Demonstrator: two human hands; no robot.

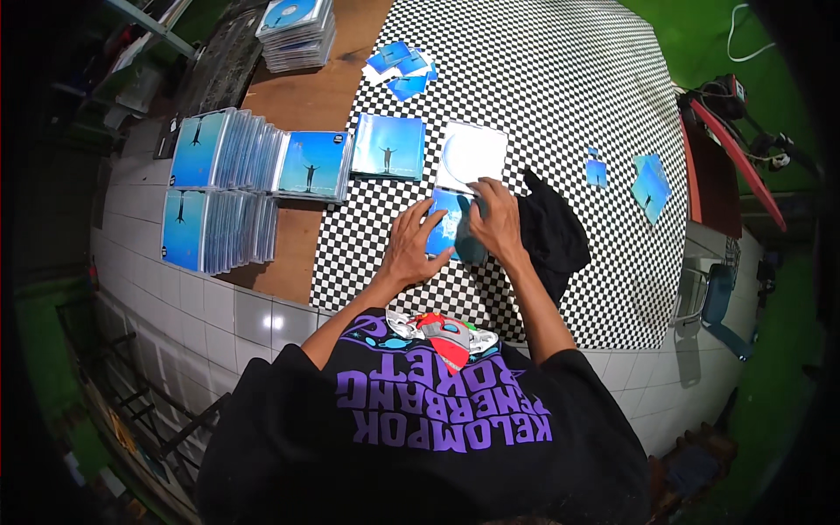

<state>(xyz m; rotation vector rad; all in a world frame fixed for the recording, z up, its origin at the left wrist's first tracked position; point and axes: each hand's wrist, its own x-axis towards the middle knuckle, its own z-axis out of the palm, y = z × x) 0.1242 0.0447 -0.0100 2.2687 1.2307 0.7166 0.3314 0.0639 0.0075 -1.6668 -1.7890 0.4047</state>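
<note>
An opened CD case [473, 156] lies on the checkered cloth in front of me. Its far half is white with a round, pale disc shape; its near half carries a blue printed cover sheet [444, 227]. My left hand [409, 247] grips the near half's left side, its thumb at the lower edge and its index finger higher up. With bent fingers, my right hand [497, 219] holds the right side by the middle joint, casting a dark shadow over the blue sheet. Some of its fingertips are hidden. A black cloth [556, 232] lies just right of that hand.
Blue-covered CD cases [194, 230] stand in rows at left, beside a stack of cover sheets [388, 147]. Further away are more stacked cases [297, 39] and scattered small blue cards [408, 72]. Rightward lie small cards [596, 172] and blue sheets [651, 190].
</note>
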